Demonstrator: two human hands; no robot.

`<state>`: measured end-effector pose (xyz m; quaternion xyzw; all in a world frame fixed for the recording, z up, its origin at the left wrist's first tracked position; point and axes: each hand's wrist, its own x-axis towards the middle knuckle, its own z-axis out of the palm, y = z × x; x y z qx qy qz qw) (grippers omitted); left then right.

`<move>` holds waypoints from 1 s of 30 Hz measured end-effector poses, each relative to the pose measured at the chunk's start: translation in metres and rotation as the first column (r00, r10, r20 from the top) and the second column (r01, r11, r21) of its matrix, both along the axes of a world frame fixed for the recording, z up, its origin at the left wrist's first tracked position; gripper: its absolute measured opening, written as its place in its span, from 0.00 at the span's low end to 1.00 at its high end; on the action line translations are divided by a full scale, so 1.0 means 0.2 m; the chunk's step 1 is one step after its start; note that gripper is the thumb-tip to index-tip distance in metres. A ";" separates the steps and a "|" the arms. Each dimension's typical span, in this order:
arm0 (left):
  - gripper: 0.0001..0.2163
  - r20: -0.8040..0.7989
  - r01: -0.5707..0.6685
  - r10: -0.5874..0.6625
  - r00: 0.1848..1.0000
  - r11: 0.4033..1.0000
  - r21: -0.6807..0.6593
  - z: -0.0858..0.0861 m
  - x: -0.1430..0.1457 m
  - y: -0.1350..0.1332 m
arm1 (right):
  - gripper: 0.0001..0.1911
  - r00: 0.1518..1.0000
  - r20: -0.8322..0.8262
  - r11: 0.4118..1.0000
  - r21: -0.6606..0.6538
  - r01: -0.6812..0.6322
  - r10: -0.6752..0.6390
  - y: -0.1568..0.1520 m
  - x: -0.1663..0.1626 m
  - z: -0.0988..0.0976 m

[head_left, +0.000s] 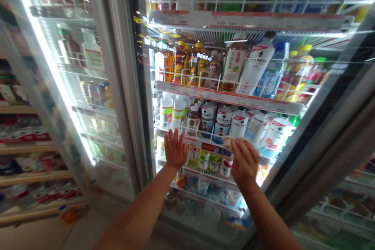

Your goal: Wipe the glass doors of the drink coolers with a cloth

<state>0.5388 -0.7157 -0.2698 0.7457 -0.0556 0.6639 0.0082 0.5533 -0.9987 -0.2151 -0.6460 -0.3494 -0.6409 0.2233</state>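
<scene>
A tall glass-fronted drinks fridge stands in front of me, its glass door carrying faint reflections of lights and lettering. My left hand has its fingers stretched upward, palm toward the glass, level with a shelf of bottles; it looks laid flat on the pane. Over to the right, my right hand grips a pale crumpled cloth, bunched at the fingertips against or close to the glass. Behind the hands are white-labelled bottles and a blue price tag. The right palm is hidden from view.
A metal door frame rises on the left, beside another lit fridge section. Further left is a rack with wooden shelves. A dark door frame slants along the right. An orange bottle sits low at the left.
</scene>
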 end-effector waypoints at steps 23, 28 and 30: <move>0.29 -0.016 0.015 -0.016 1.000 1.000 -0.021 0.00 0.00 -0.01 | 0.33 0.999 -0.008 0.994 0.100 0.049 -0.049 0.01 0.03 0.09; 0.28 0.001 0.039 -0.039 0.999 0.999 -0.030 0.00 0.00 -0.02 | 0.29 0.993 -0.055 0.991 -0.088 0.102 -0.107 0.14 -0.02 -0.06; 0.28 0.010 0.046 -0.046 0.999 0.998 -0.031 0.01 0.00 -0.02 | 0.25 0.993 -0.102 0.946 -0.324 0.029 -0.065 0.19 -0.07 -0.21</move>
